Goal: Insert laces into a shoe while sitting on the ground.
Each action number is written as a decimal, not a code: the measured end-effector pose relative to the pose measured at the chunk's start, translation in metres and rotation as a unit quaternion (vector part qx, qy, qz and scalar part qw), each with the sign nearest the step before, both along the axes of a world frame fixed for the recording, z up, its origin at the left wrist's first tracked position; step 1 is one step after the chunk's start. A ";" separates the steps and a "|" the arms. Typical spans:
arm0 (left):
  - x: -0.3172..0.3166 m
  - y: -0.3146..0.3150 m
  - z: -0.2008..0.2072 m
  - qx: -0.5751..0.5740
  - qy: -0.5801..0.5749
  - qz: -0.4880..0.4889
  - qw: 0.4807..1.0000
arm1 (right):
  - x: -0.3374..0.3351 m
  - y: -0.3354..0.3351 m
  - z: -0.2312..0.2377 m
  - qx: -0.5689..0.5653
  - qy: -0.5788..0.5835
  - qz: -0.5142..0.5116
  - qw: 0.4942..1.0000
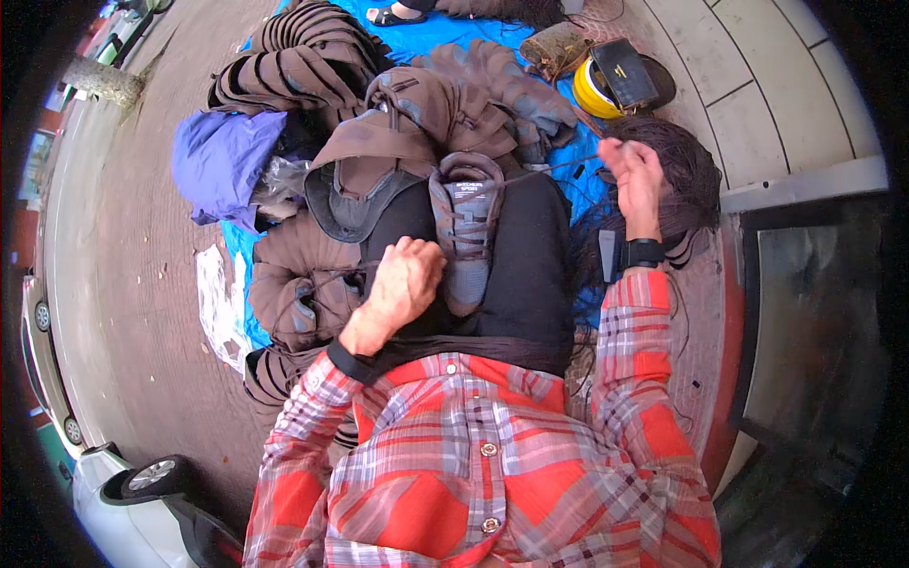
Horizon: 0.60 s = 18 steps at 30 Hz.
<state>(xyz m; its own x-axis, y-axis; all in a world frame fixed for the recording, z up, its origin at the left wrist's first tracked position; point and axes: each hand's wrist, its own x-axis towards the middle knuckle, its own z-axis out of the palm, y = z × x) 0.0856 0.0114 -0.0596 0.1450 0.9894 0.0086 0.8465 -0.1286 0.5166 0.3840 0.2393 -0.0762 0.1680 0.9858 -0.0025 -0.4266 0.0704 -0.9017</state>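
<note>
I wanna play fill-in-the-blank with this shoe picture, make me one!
The hand far out from the shoe, holding a lace, is the person's ____ one.
Between toe and heel, the end nearer the plaid shirt is the ____.
The tarp is colored ____.

Missing words: right; toe; blue.

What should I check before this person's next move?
1. Shoe supported: ok, it rests on the thighs.
2. Lace in hand: ok, it stretches from the shoe to the right hand.
3. Left hand gripping a lace: cannot tell, its grip is hidden.
4. Lace tied off: not ok, the strand runs out to the right.
5. Dark strand bundle close by: ok, beside the right hand.
</note>
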 end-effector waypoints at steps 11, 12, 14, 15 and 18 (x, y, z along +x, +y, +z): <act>-0.077 0.005 0.055 -0.060 -0.094 0.028 0.993 | -0.073 -0.103 0.039 -0.088 -0.308 0.404 0.857; -0.079 0.004 0.058 -0.060 -0.094 0.026 0.993 | -0.083 -0.107 0.038 -0.092 -0.310 0.425 0.846; -0.090 -0.003 0.061 -0.091 -0.118 0.051 0.988 | -0.105 -0.115 0.033 -0.100 -0.308 0.446 0.835; -0.092 -0.009 0.059 -0.075 -0.109 0.065 0.989 | -0.116 -0.120 0.030 -0.093 -0.315 0.480 0.814; -0.093 -0.028 0.066 -0.042 -0.080 0.055 0.994 | -0.151 -0.133 0.032 -0.074 -0.341 0.595 0.724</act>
